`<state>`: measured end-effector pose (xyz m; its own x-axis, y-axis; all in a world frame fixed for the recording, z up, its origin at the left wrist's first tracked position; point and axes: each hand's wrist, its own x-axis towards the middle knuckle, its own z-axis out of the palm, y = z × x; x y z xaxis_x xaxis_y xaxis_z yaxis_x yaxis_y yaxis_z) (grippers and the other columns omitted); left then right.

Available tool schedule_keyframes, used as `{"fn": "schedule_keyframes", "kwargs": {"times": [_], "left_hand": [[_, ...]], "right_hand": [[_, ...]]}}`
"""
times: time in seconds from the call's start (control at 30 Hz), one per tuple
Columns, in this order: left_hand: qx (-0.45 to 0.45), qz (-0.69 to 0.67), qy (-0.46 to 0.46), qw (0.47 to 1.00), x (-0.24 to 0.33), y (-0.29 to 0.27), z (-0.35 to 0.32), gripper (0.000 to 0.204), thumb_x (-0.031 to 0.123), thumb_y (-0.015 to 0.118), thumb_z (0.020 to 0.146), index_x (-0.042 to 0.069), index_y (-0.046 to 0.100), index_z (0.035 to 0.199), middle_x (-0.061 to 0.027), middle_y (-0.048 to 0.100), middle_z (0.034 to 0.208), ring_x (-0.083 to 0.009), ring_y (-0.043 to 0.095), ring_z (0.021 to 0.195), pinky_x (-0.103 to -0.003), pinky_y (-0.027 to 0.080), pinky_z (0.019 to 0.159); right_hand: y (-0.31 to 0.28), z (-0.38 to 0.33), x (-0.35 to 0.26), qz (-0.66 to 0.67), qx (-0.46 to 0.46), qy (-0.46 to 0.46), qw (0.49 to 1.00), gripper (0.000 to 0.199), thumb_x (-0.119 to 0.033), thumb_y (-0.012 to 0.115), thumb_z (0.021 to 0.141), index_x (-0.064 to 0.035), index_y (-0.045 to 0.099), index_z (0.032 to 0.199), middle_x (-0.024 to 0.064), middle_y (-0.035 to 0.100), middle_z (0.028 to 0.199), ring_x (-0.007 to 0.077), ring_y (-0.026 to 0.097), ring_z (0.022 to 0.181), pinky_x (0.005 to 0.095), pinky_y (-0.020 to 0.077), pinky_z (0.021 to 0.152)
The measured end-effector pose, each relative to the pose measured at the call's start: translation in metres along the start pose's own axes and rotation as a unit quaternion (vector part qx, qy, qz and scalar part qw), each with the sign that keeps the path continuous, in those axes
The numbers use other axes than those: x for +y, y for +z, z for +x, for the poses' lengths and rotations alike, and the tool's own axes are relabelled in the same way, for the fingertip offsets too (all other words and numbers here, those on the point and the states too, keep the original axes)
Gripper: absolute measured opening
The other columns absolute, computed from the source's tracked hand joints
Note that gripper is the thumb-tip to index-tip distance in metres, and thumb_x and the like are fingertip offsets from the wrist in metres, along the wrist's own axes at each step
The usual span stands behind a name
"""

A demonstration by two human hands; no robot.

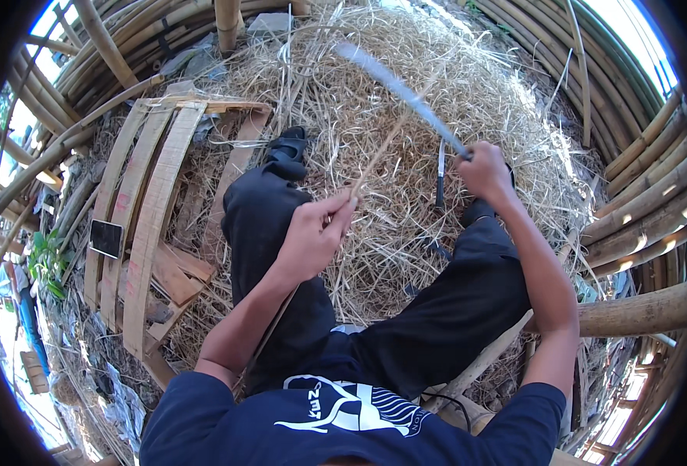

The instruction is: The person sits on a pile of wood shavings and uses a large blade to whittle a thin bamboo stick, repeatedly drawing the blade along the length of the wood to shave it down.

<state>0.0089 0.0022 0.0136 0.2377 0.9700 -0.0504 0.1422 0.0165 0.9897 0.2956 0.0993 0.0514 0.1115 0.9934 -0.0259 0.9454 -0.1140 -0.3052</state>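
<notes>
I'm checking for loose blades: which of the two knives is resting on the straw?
The short knife with the black handle; the long-bladed knife is held up in the right hand.

knife blade [407,95]: silver-grey | strip [380,154]: tan | trousers [468,287]: black | straw [506,97]: pale gold

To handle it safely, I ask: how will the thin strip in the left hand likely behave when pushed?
The thin strip would probably flex if pushed sideways, being long and very narrow. It is likely light, as it looks so slim. It may be springy rather than floppy, since it runs nearly straight beyond the left hand.
</notes>
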Motion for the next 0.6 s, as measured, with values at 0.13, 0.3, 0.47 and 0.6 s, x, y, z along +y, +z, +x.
{"fn": "schedule_keyframes", "kwargs": {"times": [0.13,0.3,0.47,0.6], "left_hand": [[-0.015,-0.014,0.013,1.0,-0.004,0.002,0.001,0.024,0.009,0.049,0.099,-0.004,0.061,0.116,0.0051,0.045,0.067,-0.0023,0.039,0.061,-0.019,0.033,0.055],[0.02,-0.015,-0.008,1.0,-0.005,-0.005,0.005,0.025,0.009,0.051,0.099,-0.003,0.061,0.117,0.0053,0.046,0.068,-0.0024,0.039,0.062,-0.019,0.033,0.056],[0.044,0.024,-0.003,0.999,-0.005,0.002,0.005,0.026,0.009,0.052,0.098,-0.001,0.062,0.119,0.005,0.047,0.067,-0.002,0.04,0.06,-0.02,0.033,0.052],[0.073,0.032,0.044,0.996,-0.006,0.006,0.006,0.025,0.009,0.053,0.097,-0.001,0.063,0.117,0.0042,0.048,0.066,-0.0025,0.038,0.057,-0.021,0.032,0.05]], "right_hand": [[0.002,0.001,0.034,0.035,0.053,0.09,0.994,0.028,-0.024,0.061,0.081,0.0027,0.07,0.08,0.0214,0.066,0.07,0.0356,0.066,0.066,0.043,0.0509,0.068],[-0.005,-0.027,0.009,0.039,0.047,-0.018,0.998,0.028,-0.023,0.065,0.077,0.0044,0.07,0.083,0.0251,0.064,0.072,0.0384,0.065,0.072,0.0437,0.0503,0.072],[0.0,-0.04,-0.011,-0.025,-0.052,-0.149,0.987,0.025,-0.023,0.066,0.074,-0.0014,0.072,0.086,0.0213,0.066,0.077,0.0379,0.066,0.077,0.0428,0.0527,0.077],[0.001,-0.051,-0.035,-0.015,-0.091,-0.196,0.976,0.025,-0.024,0.067,0.073,-0.0026,0.072,0.086,0.0198,0.067,0.076,0.0364,0.066,0.077,0.0438,0.0531,0.077]]}}
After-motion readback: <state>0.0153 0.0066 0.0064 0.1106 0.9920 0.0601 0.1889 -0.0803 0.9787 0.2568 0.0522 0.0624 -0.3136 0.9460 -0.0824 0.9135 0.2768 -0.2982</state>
